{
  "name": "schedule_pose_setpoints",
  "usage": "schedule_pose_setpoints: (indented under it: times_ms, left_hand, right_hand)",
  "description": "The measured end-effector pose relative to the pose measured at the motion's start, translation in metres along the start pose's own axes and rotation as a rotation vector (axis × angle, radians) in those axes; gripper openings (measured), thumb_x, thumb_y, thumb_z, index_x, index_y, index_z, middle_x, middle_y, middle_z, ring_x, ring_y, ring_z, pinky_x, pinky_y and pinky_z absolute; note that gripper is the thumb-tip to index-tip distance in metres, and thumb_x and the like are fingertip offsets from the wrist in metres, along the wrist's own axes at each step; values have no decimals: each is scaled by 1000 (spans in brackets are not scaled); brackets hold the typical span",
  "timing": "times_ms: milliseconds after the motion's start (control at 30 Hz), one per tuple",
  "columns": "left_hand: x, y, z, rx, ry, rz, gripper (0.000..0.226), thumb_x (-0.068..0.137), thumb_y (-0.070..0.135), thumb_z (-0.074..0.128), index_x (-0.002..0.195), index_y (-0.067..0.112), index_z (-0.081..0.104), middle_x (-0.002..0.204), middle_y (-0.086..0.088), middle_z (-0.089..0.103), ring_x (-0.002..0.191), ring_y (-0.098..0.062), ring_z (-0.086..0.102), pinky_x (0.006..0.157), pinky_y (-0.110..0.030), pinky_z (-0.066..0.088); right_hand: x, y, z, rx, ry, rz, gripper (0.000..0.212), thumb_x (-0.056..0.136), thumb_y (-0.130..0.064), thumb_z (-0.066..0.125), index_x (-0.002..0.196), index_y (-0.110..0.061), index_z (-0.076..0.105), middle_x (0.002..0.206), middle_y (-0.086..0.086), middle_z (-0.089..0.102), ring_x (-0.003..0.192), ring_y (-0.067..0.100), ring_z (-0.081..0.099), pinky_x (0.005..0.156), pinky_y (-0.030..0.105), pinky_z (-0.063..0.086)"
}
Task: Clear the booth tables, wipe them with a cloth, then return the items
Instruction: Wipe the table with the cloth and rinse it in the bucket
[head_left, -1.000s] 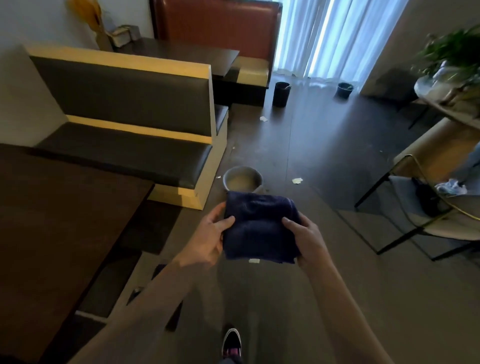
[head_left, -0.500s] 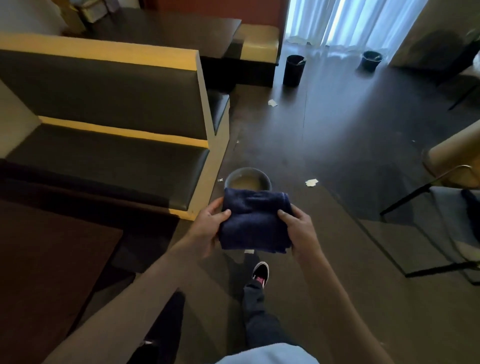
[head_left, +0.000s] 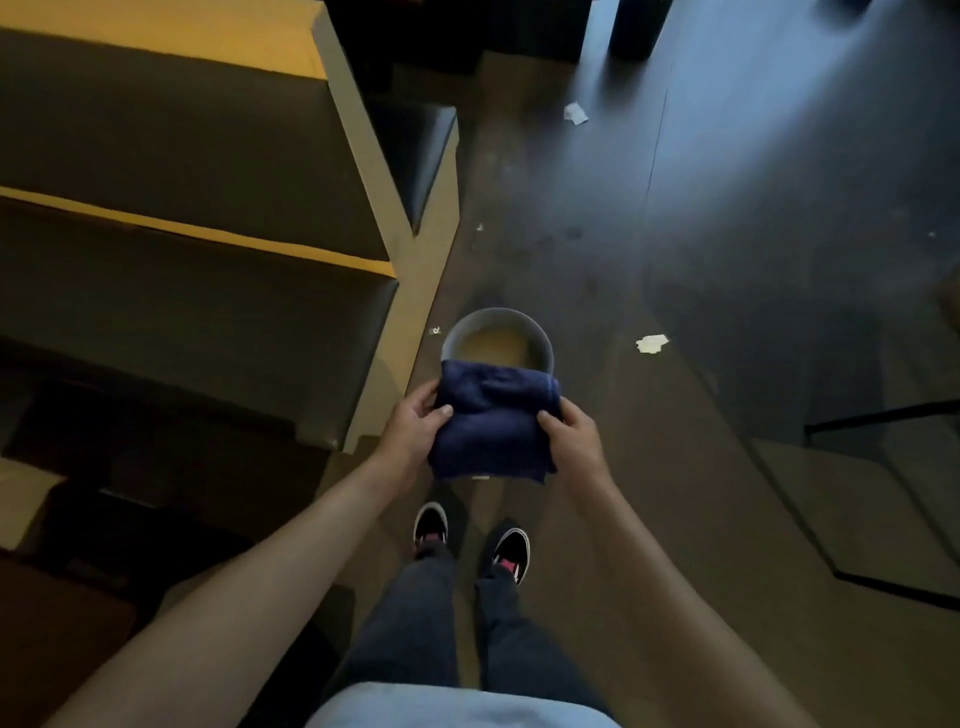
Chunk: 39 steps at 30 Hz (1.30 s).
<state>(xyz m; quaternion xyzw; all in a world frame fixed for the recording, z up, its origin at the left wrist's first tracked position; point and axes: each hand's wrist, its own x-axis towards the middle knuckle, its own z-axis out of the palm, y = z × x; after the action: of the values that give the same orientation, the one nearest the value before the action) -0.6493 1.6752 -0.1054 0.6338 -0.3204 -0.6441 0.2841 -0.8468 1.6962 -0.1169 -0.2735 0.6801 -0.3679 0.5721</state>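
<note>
Head view: folded cloth (head_left: 491, 426) gripped by left hand (head_left: 415, 423) and right hand (head_left: 571, 434) fingers above floor basin (head_left: 497, 343); risk of splashing murky water if dunked carelessly.

Center frame: folded dark blue cloth (head_left: 493, 426) held at both sides, left hand (head_left: 413, 428) w/ thumb on top at its left edge, right hand (head_left: 574, 434) gripping its right edge. Just above it, grey bucket (head_left: 497, 340) w/ murky liquid on the floor, near rim hidden by cloth. Booth seat (head_left: 197, 218), dark cushions w/ yellow trim, fills upper left. Paper scraps (head_left: 652, 344) on dark floor, center right & top. Black sneakers (head_left: 470, 540) lower center.
</note>
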Motion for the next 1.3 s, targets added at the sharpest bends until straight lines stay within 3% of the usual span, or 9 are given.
schedule_pose_setpoints:
  times_ms: [167,267,400,633,800,933,1100,1167,1300]
  left_hand:
    - [90,-16,7,-11,22,-69,36,100,3,56,136,9,54,114,-1,66,94,-8,68,68,-16,55]
    - [157,-38,6,17,26,-115,30,97,2,60,126,12,56,109,-2,68,89,-6,68,72,-18,56]
    - [234,-74,0,113,-1,-189,30,98,-2,57,125,11,58,113,-5,69,97,-12,66,80,-19,55]
    - [352,-165,-24,243,29,-385,25,101,5,53,122,16,60,117,-5,67,103,-17,64,77,-23,51]
    - [413,-227,-28,65,86,-546,18,105,22,49,115,20,65,112,-8,70,99,-21,69,75,-34,54]
    - [451,-258,-24,29,89,-597,38,106,41,43,123,14,65,111,-11,72,102,-25,70,76,-35,54]
    - [498,-290,-18,16,90,-572,39,107,42,37,112,18,67,103,-4,75,91,-15,74,70,-27,53]
    - [514,-299,-15,63,77,-553,41,107,41,38,121,15,66,112,-6,74,104,-20,70,78,-29,52]
    - [533,-309,-13,175,131,-491,44,110,36,34,139,10,55,136,-7,59,125,-22,54,101,-31,41]
  right_hand:
    - [77,26,11,12,36,95,27,96,4,52,102,-17,69,103,7,73,104,24,67,91,37,54]
    - [130,48,23,62,78,181,28,94,8,51,94,-15,67,98,9,71,94,21,66,85,34,54]
    - [187,82,39,104,142,296,28,92,10,51,87,-14,66,84,3,69,77,13,62,63,19,51]
    - [282,183,86,87,171,489,17,96,-3,57,93,-14,70,92,5,73,91,19,66,83,34,54]
    - [348,254,108,77,178,571,18,101,-13,51,95,-12,68,93,10,68,81,20,60,66,32,47]
    - [385,291,120,129,227,640,25,102,-26,51,88,-15,69,97,5,69,89,17,62,74,30,47]
    - [424,333,126,217,257,639,31,105,-31,46,115,-11,67,110,9,69,101,21,66,83,28,51]
    - [437,344,126,193,259,645,32,106,-30,45,118,-10,66,110,9,69,100,20,65,82,27,51]
    - [455,360,135,67,228,617,44,108,-29,37,130,2,60,133,22,60,127,34,54,109,42,39]
